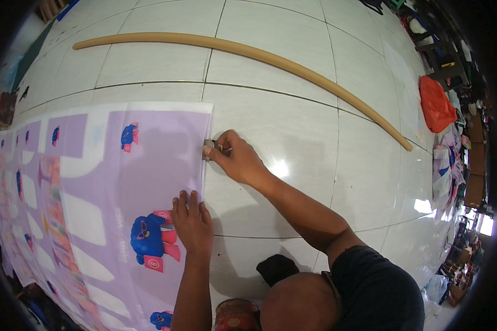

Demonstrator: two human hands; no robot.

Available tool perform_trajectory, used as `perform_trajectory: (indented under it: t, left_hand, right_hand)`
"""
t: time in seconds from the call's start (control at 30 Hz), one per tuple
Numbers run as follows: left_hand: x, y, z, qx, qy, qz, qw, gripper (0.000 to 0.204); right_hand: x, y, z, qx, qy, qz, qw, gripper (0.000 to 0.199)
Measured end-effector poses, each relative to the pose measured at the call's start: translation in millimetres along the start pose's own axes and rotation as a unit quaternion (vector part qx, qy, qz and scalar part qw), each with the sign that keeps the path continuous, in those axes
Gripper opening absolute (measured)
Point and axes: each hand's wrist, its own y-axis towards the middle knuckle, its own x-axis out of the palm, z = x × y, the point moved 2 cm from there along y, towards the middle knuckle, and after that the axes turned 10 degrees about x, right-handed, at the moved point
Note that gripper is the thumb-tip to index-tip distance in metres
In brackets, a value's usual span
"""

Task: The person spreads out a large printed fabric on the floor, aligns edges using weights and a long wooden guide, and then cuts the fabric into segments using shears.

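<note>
A large lilac printed sheet [154,165] with blue cartoon figures lies flat on the white tiled floor. My left hand [193,220] presses palm-down on the sheet's right edge, next to a blue figure [147,237]. My right hand [234,160] is closed around a small metal tool [209,149] held against the same edge, a little farther up. Whether the tool is a cutter or a punch cannot be told.
A long tan rod [248,52] curves across the tiles beyond the sheet. An orange bag [435,103] and piles of printed material [444,171] sit at the right. A black cloth [276,267] and a round tin [236,315] are near my knee.
</note>
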Motion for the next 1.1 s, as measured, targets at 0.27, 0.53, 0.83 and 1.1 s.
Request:
perform_trajectory:
  t: [0.27,0.53,0.83,1.1]
  left_hand:
    - [-6,4,-4,-0.009,-0.034,-0.023,0.999,0.037]
    - [-5,5,-14,-0.016,-0.054,-0.006,0.998,0.035]
    - [-2,5,-9,-0.002,-0.021,0.015,1.0,0.029]
    - [-4,6,-4,0.0,-0.007,0.023,1.0,0.025]
  right_hand:
    - [-3,14,7,0.068,-0.003,-0.066,0.996,0.057]
    - [-22,12,25,0.084,0.108,-0.135,0.981,0.041]
    - [-49,-6,48,0.127,0.065,-0.145,0.979,0.036]
    - [-35,-34,50,0.102,0.058,-0.17,0.978,0.043]
